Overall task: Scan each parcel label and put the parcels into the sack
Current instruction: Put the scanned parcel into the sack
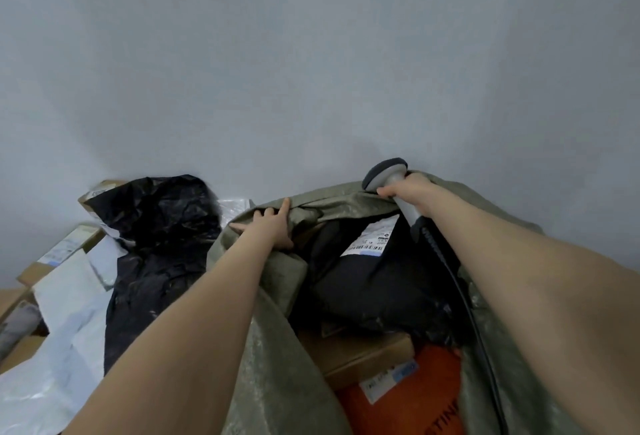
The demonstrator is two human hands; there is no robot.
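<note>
At the far rim of the sack point(277, 348): left hand point(273, 227) grips the olive fabric, fingers spread over the fold, thumb tucked under.
Scanner side: right hand point(408, 189) is wrapped round the scanner point(388, 173) handle, further right on that rim.
Top of load: black parcel point(374, 289) lies inside the sack, label point(374, 237) up.
Handling: probably soft, light, slippery film — best taken by a bunched edge.
Left pile: black mailer point(156, 244) outside the sack — apparently unpacked.
</note>
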